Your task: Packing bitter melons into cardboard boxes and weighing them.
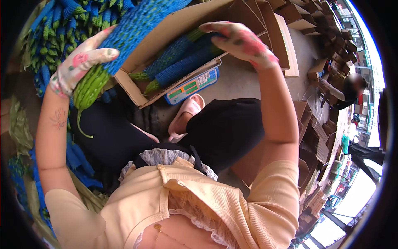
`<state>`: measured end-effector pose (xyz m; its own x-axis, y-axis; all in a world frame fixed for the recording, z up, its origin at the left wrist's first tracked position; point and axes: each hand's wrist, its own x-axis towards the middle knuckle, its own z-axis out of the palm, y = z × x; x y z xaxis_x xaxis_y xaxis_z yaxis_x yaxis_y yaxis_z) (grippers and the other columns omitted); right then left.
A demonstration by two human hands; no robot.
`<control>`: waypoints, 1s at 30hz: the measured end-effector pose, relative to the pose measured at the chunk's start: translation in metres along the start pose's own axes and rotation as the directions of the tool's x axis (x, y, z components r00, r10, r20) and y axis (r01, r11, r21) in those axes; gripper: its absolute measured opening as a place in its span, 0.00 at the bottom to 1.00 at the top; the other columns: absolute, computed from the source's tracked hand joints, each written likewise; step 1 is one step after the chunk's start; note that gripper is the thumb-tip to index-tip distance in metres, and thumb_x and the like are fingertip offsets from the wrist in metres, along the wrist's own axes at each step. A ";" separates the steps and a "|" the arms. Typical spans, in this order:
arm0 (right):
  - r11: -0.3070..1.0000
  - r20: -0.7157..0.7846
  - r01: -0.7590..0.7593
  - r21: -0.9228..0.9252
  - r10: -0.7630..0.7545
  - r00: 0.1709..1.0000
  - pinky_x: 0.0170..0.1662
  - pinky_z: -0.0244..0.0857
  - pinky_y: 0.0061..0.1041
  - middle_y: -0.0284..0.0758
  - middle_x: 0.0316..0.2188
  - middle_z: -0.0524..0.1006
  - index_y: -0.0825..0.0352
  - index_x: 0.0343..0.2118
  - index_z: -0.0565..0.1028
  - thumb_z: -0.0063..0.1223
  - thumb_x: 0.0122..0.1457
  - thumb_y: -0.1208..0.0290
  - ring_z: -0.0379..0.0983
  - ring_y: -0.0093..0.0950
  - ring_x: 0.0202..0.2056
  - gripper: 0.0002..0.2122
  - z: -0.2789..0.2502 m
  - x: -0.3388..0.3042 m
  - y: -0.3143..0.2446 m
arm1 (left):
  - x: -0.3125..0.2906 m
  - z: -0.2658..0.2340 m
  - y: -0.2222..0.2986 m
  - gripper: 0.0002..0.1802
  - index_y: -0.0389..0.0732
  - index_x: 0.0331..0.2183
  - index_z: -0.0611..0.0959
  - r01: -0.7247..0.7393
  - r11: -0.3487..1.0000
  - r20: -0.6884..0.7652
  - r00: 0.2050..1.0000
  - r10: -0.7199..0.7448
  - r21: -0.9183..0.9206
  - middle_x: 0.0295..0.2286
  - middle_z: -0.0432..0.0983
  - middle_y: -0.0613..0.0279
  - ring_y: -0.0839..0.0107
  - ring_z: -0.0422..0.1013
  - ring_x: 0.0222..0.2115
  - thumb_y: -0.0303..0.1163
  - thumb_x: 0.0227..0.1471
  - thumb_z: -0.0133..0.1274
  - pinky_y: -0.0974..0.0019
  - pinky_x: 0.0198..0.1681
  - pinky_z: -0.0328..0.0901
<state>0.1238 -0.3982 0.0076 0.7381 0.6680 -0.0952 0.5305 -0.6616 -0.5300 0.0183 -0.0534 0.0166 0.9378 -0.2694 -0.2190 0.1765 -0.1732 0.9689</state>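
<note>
My left hand [78,66], in a white glove with a pink flower print, grips a long green bitter melon [92,85] in a blue mesh sleeve. Its stem end points down toward my lap, and the sleeved length slants up past the top of the view. A cardboard box [123,85] stands before my knees. Inside lie sleeved bitter melons [178,68], side by side. Over the box's right part hangs my right hand [244,43], in a matching glove, with thumb and fingers apart and nothing seen between them. Whether its fingertips touch the melons below is unclear.
A blue-and-white digital scale [192,86] sits against the box's near side. Many sleeved bitter melons [62,35] are heaped at the far left. More cardboard boxes [296,18] fill the right side, where another person [346,89] sits.
</note>
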 end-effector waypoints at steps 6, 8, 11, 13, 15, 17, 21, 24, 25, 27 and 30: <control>0.805 -0.464 0.151 0.574 0.168 0.870 0.47 0.65 0.17 0.34 0.40 0.78 0.70 0.48 0.73 0.47 0.58 0.80 0.72 0.21 0.43 0.14 -0.013 -0.068 -0.002 | 0.073 0.033 -0.009 0.48 0.31 0.60 0.55 0.016 0.949 0.230 0.969 -0.093 0.314 0.55 0.61 0.49 0.67 0.60 0.54 0.48 0.47 0.56 0.68 0.58 0.53; 0.733 -0.486 0.189 0.653 0.215 0.847 0.48 0.64 0.17 0.36 0.40 0.78 0.71 0.48 0.73 0.46 0.58 0.81 0.72 0.21 0.43 0.14 -0.003 -0.070 0.016 | 0.099 0.055 -0.033 0.47 0.34 0.61 0.54 -0.065 0.839 0.204 0.977 -0.056 0.540 0.57 0.57 0.44 0.61 0.55 0.58 0.49 0.49 0.54 0.64 0.60 0.50; 0.638 -0.503 0.234 0.734 0.278 0.818 0.49 0.63 0.17 0.36 0.39 0.78 0.71 0.47 0.73 0.47 0.58 0.80 0.72 0.21 0.44 0.14 0.019 -0.065 0.041 | 0.119 0.079 -0.071 0.43 0.39 0.62 0.51 -0.032 0.565 0.014 0.999 0.035 0.824 0.58 0.53 0.40 0.50 0.50 0.60 0.45 0.53 0.50 0.60 0.63 0.45; 0.647 -0.443 0.139 0.750 0.334 0.832 0.47 0.63 0.16 0.35 0.38 0.78 0.71 0.47 0.74 0.48 0.58 0.79 0.72 0.20 0.43 0.14 0.025 -0.064 0.046 | 0.125 0.084 -0.071 0.37 0.41 0.61 0.55 -0.188 0.335 0.075 0.943 0.323 0.923 0.57 0.56 0.41 0.51 0.52 0.59 0.42 0.55 0.49 0.60 0.62 0.47; 0.638 -0.419 0.120 0.761 0.342 0.841 0.46 0.63 0.16 0.33 0.37 0.78 0.71 0.47 0.74 0.49 0.58 0.78 0.72 0.19 0.41 0.13 0.029 -0.062 0.049 | 0.117 0.071 -0.057 0.31 0.43 0.58 0.62 -0.313 0.416 0.192 0.932 0.308 0.854 0.55 0.61 0.44 0.52 0.56 0.58 0.38 0.55 0.49 0.60 0.60 0.51; 0.652 -0.399 0.075 0.755 0.366 0.841 0.45 0.63 0.15 0.32 0.37 0.78 0.71 0.47 0.74 0.49 0.58 0.78 0.72 0.18 0.40 0.13 0.028 -0.065 0.048 | 0.105 0.056 -0.041 0.25 0.43 0.55 0.70 -0.348 0.560 0.154 0.918 0.365 0.752 0.50 0.68 0.53 0.60 0.65 0.51 0.35 0.55 0.49 0.64 0.56 0.58; 0.706 -0.446 0.122 0.698 0.295 0.845 0.42 0.66 0.18 0.33 0.36 0.79 0.66 0.45 0.76 0.49 0.56 0.78 0.74 0.23 0.39 0.13 0.027 -0.073 0.058 | 0.049 0.038 -0.001 0.17 0.39 0.47 0.75 -0.303 0.921 -0.251 0.898 0.362 0.246 0.37 0.74 0.61 0.70 0.71 0.39 0.26 0.54 0.50 0.66 0.46 0.66; 0.658 -0.433 0.135 0.741 0.314 0.845 0.46 0.64 0.21 0.33 0.33 0.79 0.68 0.42 0.75 0.50 0.58 0.75 0.74 0.22 0.36 0.10 0.028 -0.056 0.030 | 0.002 -0.052 -0.037 0.26 0.33 0.55 0.67 -0.197 0.801 -0.264 0.877 0.402 0.566 0.53 0.65 0.53 0.67 0.63 0.54 0.40 0.61 0.42 0.66 0.58 0.55; 0.676 -0.440 0.105 0.730 0.347 0.828 0.46 0.64 0.21 0.33 0.33 0.79 0.68 0.42 0.75 0.50 0.58 0.75 0.74 0.22 0.36 0.10 0.020 -0.065 0.028 | -0.002 -0.071 -0.059 0.25 0.33 0.55 0.67 -0.324 0.772 -0.194 0.848 0.493 0.546 0.53 0.65 0.51 0.64 0.63 0.54 0.39 0.62 0.39 0.64 0.58 0.55; 0.706 -0.458 0.155 0.691 0.262 0.849 0.45 0.65 0.17 0.35 0.37 0.77 0.74 0.47 0.72 0.50 0.58 0.80 0.72 0.21 0.40 0.13 0.021 -0.063 0.033 | -0.014 -0.107 -0.090 0.24 0.37 0.55 0.68 -0.129 0.881 -0.402 0.854 0.332 0.454 0.51 0.69 0.57 0.68 0.65 0.52 0.38 0.61 0.43 0.65 0.57 0.57; 0.686 -0.451 0.174 0.706 0.247 0.857 0.45 0.65 0.16 0.34 0.36 0.77 0.73 0.46 0.73 0.49 0.59 0.80 0.72 0.20 0.39 0.12 0.029 -0.059 0.031 | -0.026 -0.147 -0.166 0.24 0.39 0.55 0.69 0.086 0.956 -0.567 0.818 0.093 0.280 0.51 0.69 0.58 0.68 0.66 0.51 0.39 0.60 0.44 0.65 0.56 0.58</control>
<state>0.0846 -0.4484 -0.0278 0.9520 0.2557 0.1680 0.1982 -0.0970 -0.9754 0.0086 0.1215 -0.1213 0.9534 0.3009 -0.0241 0.1655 -0.4543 0.8753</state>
